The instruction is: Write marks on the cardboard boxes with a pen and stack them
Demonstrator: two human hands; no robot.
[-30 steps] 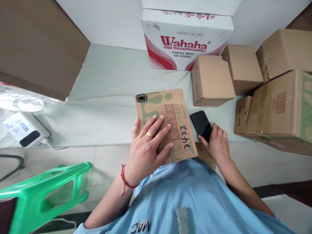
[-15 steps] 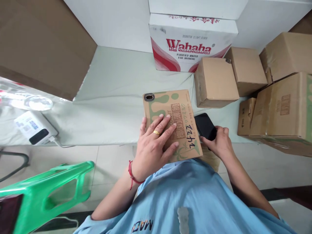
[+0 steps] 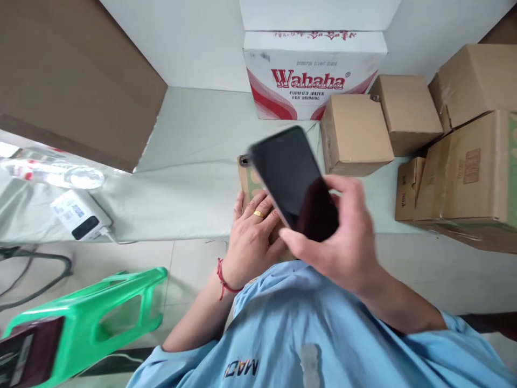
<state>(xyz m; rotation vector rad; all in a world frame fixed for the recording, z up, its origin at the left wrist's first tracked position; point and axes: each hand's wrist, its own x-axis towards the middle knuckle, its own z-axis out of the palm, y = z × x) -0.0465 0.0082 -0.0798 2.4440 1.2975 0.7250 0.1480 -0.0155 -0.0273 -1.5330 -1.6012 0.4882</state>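
A black smartphone [image 3: 297, 183] is gripped by its lower end in my right hand [image 3: 347, 242], raised above the table with its dark screen facing me. Beneath it lies a flat brown cardboard box [image 3: 246, 178] with green print, most of it hidden by the phone and my hands. My left hand [image 3: 252, 237] rests on that box with fingers stretched out, a gold ring on one finger and a red cord at the wrist. The tips of some left fingers are behind the phone.
A white Wahaha water carton [image 3: 311, 75] stands at the back of the cloth-covered table [image 3: 194, 161]. Plain cardboard boxes [image 3: 359, 129] are grouped at the right. At the left are a large brown carton [image 3: 81, 75], a water bottle [image 3: 81, 177], a white power bank [image 3: 81, 215] and a green stool [image 3: 92, 318].
My right hand has lifted the phone from beside the box's right edge, up and leftward over the box. My left hand has stayed on the box.
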